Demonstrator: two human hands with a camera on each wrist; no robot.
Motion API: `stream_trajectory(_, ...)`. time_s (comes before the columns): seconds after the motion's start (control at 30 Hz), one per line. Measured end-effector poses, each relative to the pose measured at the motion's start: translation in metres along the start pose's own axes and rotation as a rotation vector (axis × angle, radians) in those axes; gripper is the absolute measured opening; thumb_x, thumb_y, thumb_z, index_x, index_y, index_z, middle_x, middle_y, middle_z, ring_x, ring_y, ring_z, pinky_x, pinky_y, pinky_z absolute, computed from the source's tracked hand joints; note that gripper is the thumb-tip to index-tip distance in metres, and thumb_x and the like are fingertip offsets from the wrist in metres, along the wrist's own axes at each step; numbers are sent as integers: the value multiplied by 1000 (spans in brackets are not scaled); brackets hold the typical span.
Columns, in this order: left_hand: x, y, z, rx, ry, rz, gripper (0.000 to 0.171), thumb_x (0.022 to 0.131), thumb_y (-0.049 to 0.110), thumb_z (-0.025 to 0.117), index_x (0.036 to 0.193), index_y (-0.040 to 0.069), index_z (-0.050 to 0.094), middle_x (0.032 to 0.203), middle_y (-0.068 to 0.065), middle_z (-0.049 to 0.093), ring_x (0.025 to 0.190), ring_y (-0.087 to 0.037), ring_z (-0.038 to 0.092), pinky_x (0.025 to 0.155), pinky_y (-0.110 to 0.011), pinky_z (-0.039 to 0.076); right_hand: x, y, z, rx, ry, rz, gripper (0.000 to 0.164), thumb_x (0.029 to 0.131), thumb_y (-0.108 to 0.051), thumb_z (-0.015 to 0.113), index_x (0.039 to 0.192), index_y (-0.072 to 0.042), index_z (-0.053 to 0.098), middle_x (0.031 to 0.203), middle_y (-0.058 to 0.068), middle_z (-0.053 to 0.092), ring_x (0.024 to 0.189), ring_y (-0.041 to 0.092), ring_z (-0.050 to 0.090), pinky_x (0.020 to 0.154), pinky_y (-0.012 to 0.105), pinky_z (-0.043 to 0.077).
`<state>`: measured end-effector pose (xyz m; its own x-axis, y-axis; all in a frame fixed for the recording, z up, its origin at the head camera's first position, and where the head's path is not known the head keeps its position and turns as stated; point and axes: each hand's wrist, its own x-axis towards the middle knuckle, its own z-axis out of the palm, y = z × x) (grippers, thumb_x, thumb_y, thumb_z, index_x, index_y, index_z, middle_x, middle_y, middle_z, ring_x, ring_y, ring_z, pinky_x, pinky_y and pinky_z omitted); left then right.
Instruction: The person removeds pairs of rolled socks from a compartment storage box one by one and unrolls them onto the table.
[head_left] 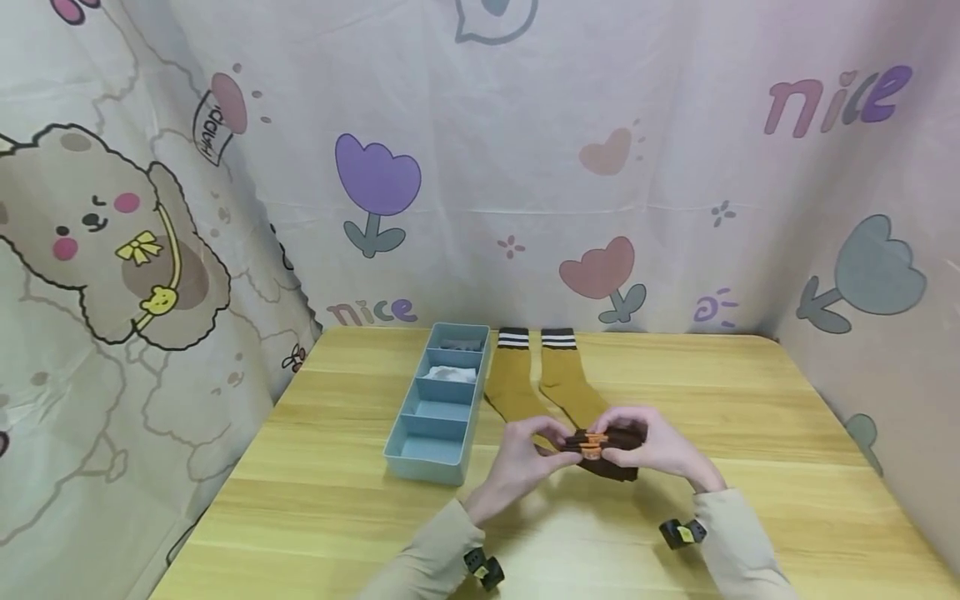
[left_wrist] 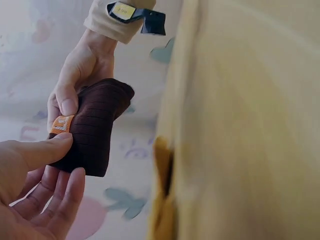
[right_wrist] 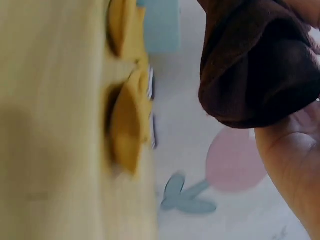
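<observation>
A dark brown folded sock bundle (head_left: 619, 469) with an orange label is held above the table between both hands. My left hand (head_left: 519, 460) pinches its left end, thumb by the label, as the left wrist view shows on the ribbed bundle (left_wrist: 95, 132). The right hand (head_left: 654, 446) grips the other side, its thumb also near the label. In the right wrist view, the bundle's rolled end (right_wrist: 250, 75) shows an open fold. Just beyond the hands lie two mustard socks, a left one (head_left: 516, 379) and a right one (head_left: 566, 375), with dark, white-striped cuffs.
Left of the socks stands a blue-grey divided box (head_left: 427, 472). A grey cloth item (head_left: 461, 345) lies in its rear compartment, a white one (head_left: 452, 374) in the compartment before it. Printed curtains (head_left: 487, 167) enclose the wooden table (head_left: 315, 467) at the back and sides.
</observation>
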<state>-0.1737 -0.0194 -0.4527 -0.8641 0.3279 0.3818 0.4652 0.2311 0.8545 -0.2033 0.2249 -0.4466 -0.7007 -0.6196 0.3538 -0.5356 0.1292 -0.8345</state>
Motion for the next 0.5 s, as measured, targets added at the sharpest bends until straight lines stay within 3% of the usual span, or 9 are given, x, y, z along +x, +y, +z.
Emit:
stream_trajectory(0.2,6,-9,28,-12,-73,-96,19,75,9,87,91,7,75,85,-10,77,71,3,64,68,-16,55,-30,10,-15,54,-11,73,25,87,5,72,111,-2,71,110,3,76,100,6,70,87,21,57)
stream_trajectory(0.33,11,-13,39,-16,-94,-162,20,76,13,87,90,6,74,85,-9,77,69,3,64,71,-16,53,-45,19,-25,115,-55,120,37,86,6,72,123,3,67,122,-4,74,103,8,70,86,24,58)
stream_trajectory(0.5,16,-18,47,-52,-97,-236,25,77,15,87,94,4,73,90,-8,76,71,2,62,70,-16,55,-62,29,-40,322,-187,155,59,86,13,65,143,4,51,139,-6,65,117,12,67,95,27,56)
